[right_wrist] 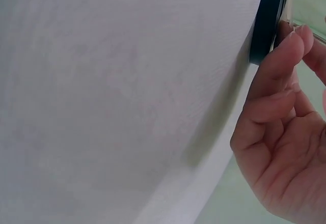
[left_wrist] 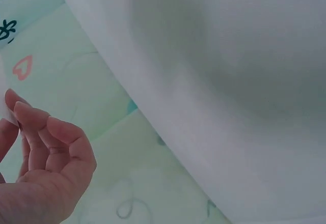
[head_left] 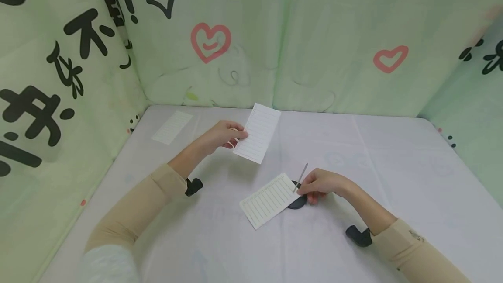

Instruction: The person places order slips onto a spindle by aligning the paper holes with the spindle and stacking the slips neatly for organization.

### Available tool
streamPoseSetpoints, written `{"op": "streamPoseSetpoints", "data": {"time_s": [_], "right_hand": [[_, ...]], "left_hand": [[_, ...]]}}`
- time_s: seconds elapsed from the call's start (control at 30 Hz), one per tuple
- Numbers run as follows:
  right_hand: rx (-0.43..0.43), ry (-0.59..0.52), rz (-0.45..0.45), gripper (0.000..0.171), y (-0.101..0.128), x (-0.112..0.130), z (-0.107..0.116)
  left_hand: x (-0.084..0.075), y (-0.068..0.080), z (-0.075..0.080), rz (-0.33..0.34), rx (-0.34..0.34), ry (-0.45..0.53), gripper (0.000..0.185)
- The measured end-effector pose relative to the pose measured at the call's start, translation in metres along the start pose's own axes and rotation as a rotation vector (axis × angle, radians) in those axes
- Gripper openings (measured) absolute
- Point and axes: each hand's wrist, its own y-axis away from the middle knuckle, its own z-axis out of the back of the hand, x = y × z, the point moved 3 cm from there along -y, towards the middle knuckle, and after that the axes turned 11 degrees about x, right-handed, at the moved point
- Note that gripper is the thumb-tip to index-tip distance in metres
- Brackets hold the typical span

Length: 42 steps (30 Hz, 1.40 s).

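Left hand (head_left: 222,136) holds lined slip (head_left: 257,132), writing unreadable.

Matt lined paper slip (head_left: 257,133) is being pinched; 2nd paper slip (head_left: 269,200) lying on smooth matt white tablecloth (head_left: 393,178). Black disc base (head_left: 297,202) w/ thin metal spike (head_left: 300,177), looking plastic. Backdrop (head_left: 314,38): printed cloth.

A white-covered table (head_left: 393,165) fills the lower frame. Pale green fabric walls (head_left: 314,34) enclose it on three sides, printed with red hearts (head_left: 210,42) at upper centre and black characters (head_left: 31,112) at left. Light is soft and even.
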Motion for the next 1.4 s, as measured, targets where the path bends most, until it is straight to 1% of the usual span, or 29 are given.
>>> {"op": "streamPoseSetpoints", "data": {"time_s": [0.13, 0.23, 0.3, 0.43, 0.53, 0.67, 0.77, 0.87, 1.0, 1.13, 1.27, 1.4], "right_hand": [[-0.018, 0.029, -0.008, 0.022, 0.005, -0.002, 0.006], [-0.053, 0.032, -0.002, 0.023, 0.013, 0.000, 0.018], [-0.098, 0.023, 0.019, 0.029, 0.023, 0.005, 0.028], [-0.212, -0.035, 0.106, 0.044, 0.047, 0.021, 0.047], [-0.273, -0.100, 0.192, 0.048, 0.060, 0.034, 0.053], [-0.300, -0.205, 0.305, 0.045, 0.072, 0.048, 0.053], [-0.297, -0.268, 0.356, 0.042, 0.077, 0.055, 0.051], [-0.291, -0.284, 0.365, 0.040, 0.078, 0.058, 0.048], [-0.301, -0.282, 0.342, 0.041, 0.079, 0.061, 0.045], [-0.309, -0.290, 0.338, 0.039, 0.079, 0.061, 0.043], [-0.305, -0.263, 0.347, 0.034, 0.079, 0.061, 0.040], [-0.321, -0.238, 0.339, 0.034, 0.079, 0.060, 0.036]], "left_hand": [[-0.001, 0.007, -0.005, -0.007, 0.018, -0.027, 0.026], [-0.004, 0.011, -0.008, -0.020, 0.034, -0.039, 0.026], [-0.007, 0.016, -0.010, -0.044, 0.055, -0.046, 0.026], [-0.017, 0.028, -0.017, -0.101, 0.108, -0.051, 0.024], [-0.024, 0.036, -0.025, -0.141, 0.158, -0.057, 0.021], [-0.031, 0.044, -0.035, -0.175, 0.216, -0.085, 0.018], [-0.032, 0.047, -0.042, -0.177, 0.246, -0.119, 0.016], [-0.032, 0.047, -0.048, -0.171, 0.271, -0.141, 0.014], [-0.032, 0.048, -0.053, -0.164, 0.292, -0.144, 0.012], [-0.032, 0.049, -0.055, -0.164, 0.294, -0.152, 0.011], [-0.031, 0.049, -0.055, -0.167, 0.296, -0.159, 0.012], [-0.027, 0.048, -0.057, -0.166, 0.302, -0.162, 0.013]]}}
